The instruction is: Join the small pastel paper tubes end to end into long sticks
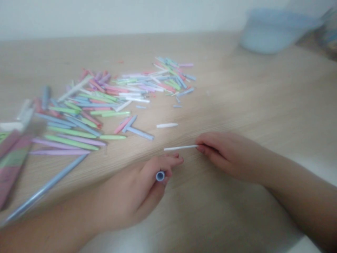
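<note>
The wood-grain table (250, 105) carries a heap of pastel, pen-like parts (107, 97), spread loose, presumably so single pieces can be picked out. Beyond the heap, to its right, stands a pale blue basin (276, 31). Nearer than the heap, the left hand (147, 184) is curled around a tube. Right of the heap, the right hand (230, 153) is narrowed to a fingertip pinch on a stick's end, apparently leaving the rest exposed. That stick (180, 148) is white, slim and straight. The bluish tube (160, 176) shows a round, hollow mouth; its length is hidden.
</note>
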The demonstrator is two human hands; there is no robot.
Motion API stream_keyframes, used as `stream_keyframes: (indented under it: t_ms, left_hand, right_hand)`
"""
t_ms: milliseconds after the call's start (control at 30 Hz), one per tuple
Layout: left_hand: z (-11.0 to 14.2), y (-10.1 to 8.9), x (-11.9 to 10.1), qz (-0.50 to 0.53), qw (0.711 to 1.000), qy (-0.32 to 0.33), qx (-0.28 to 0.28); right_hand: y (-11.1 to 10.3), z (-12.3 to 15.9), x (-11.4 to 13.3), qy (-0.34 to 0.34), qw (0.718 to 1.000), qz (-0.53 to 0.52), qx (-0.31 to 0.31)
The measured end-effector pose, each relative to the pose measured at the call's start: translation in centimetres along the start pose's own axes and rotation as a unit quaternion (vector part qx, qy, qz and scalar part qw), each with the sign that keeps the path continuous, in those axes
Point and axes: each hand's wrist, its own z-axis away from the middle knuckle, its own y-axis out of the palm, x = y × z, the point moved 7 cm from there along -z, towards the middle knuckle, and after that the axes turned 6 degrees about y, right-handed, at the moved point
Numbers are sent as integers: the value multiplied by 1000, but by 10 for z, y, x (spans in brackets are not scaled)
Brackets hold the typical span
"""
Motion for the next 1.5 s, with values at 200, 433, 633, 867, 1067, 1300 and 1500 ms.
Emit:
stream_keyframes:
  t_ms: [200,433,633,867,1067,1300,1500]
  left_hand:
    - [-2,1,-1,12,1000,5,7]
    - [1,4,1,25,1000,-1,2]
    - [-2,-1,11,149,986,-59,-40]
    - [-11,-1,47,528,808,-205,-160]
    - [-8,0,48,479,840,-180,-184]
    - [-9,-2,31,395,894,-108,-181]
    - [-9,-6,27,336,921,-70,-186]
  right_hand:
    - [2,0,-1,2,1000,-1,4]
    - [1,0,-1,2,1000,-5,-2]
    - [1,0,-2,13,1000,-10,-1]
    - [6,6,10,64,989,-130,-31]
    - [12,7,25,50,981,-188,16]
    - [9,6,22,40,981,-192,4]
    - [6,6,23,25,984,-178,-2]
